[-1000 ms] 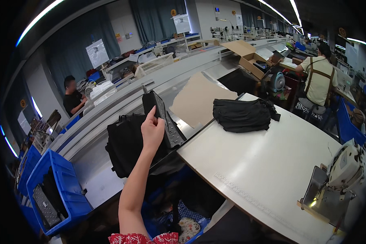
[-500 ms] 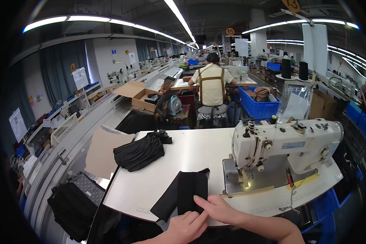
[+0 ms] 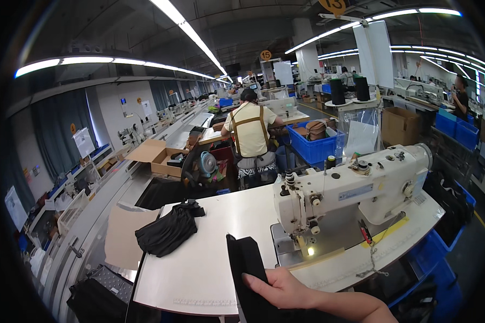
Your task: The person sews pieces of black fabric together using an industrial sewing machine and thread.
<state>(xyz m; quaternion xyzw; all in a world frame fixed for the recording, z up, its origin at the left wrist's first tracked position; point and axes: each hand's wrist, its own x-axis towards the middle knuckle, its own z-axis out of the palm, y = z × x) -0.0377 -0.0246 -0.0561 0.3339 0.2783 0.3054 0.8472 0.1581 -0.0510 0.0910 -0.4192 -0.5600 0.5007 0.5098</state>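
My right hand grips a black fabric piece, thumb on top, at the front edge of the white sewing table. The piece is raised and tilted, with a folded flap along its length. My left hand is out of sight. To the right of the fabric stands a white sewing machine, its lamp lit over the metal needle plate. A gathered black fabric bundle lies on the table's left part.
Red-handled snips and a chain lie by the machine bed. Brown cardboard and a dark fabric pile are at left. Ahead, a person sits near a blue crate. More black fabric fills a crate at right.
The black fabric has been lifted and turned in my right hand. My left hand has gone out of view. The view has swung to the right.
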